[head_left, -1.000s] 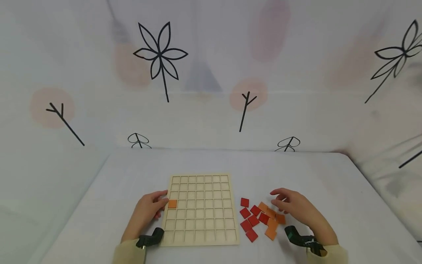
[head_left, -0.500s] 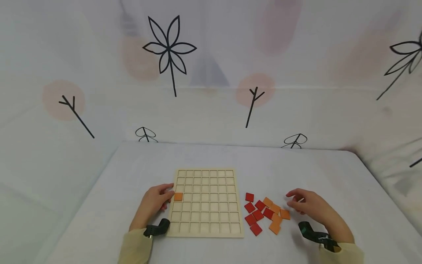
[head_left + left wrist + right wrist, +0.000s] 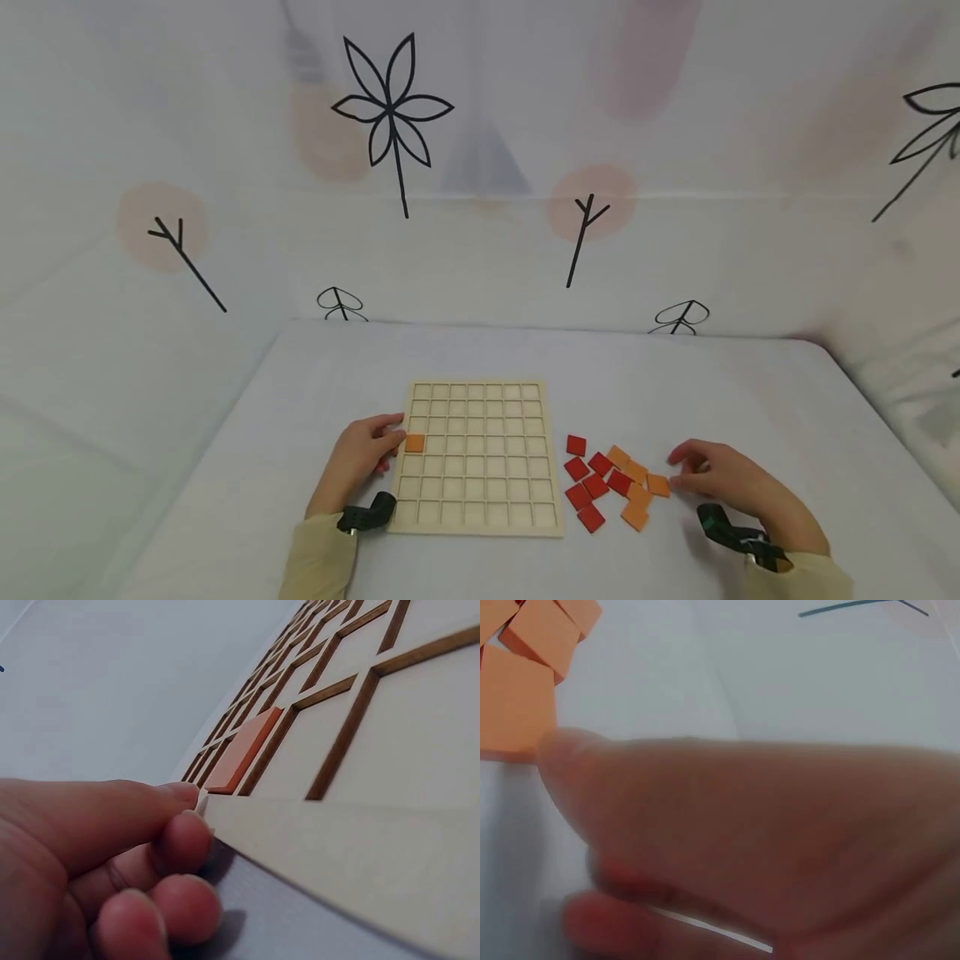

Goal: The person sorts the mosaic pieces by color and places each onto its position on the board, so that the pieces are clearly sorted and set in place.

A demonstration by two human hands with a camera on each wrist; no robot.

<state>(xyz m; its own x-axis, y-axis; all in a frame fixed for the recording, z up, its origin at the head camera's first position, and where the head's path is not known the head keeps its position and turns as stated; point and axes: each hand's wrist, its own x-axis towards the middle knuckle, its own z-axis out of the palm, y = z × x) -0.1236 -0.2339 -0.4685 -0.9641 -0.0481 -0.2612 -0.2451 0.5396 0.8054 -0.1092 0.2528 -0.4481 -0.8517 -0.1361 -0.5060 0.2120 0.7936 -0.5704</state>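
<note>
A pale wooden grid board [image 3: 480, 528] lies on the white table, with an orange tile [image 3: 415, 443] set in a leftmost cell. At the board's left edge is my left hand [image 3: 363, 450]; in the left wrist view its thumb and curled fingertips [image 3: 184, 840] hold the rim beside that tile. Red tiles [image 3: 578, 497] and orange tiles [image 3: 635, 515] lie loosely to the right of the board, some overlapping. My right hand [image 3: 731, 479] is right of them, fingers loosely bent. Its thumb tip [image 3: 577, 746] meets the edge of the outermost orange tile [image 3: 516, 701], which lies flat.
The white table [image 3: 480, 350] extends behind the board and to both sides. A white curtain [image 3: 480, 258] printed with flowers and twigs hangs behind it. A dark wrist camera [image 3: 367, 512] is strapped to the left wrist, and another dark camera [image 3: 731, 533] to the right.
My right hand has moved right and towards me, from beyond the pile to its right side, its thumb now at the outermost orange tile. My left hand stays at the board's edge. The view has shifted.
</note>
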